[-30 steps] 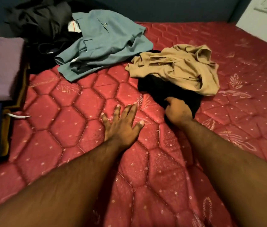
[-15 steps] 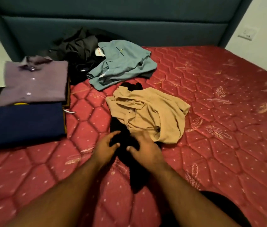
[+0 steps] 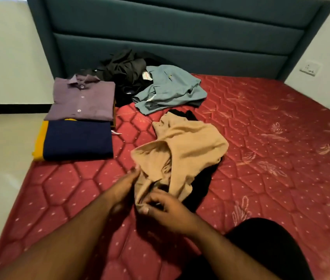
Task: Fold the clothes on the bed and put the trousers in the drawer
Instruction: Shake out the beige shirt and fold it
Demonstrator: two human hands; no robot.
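Tan cloth is what I have in both hands: my left hand (image 3: 126, 183) and right hand (image 3: 165, 207) pinch the near edge of the tan garment (image 3: 182, 150), which lies crumpled over a black one (image 3: 202, 182) on the bed (image 3: 261, 138). I judge I'm picking it out to fold; next I must lift it clear and spread it flat. No drawer shows.

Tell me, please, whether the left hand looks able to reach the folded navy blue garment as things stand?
Probably yes. The left hand grips the crumpled tan garment, so it would have to let go first. The folded navy blue garment lies to its left, with only bare red quilted mattress between them.
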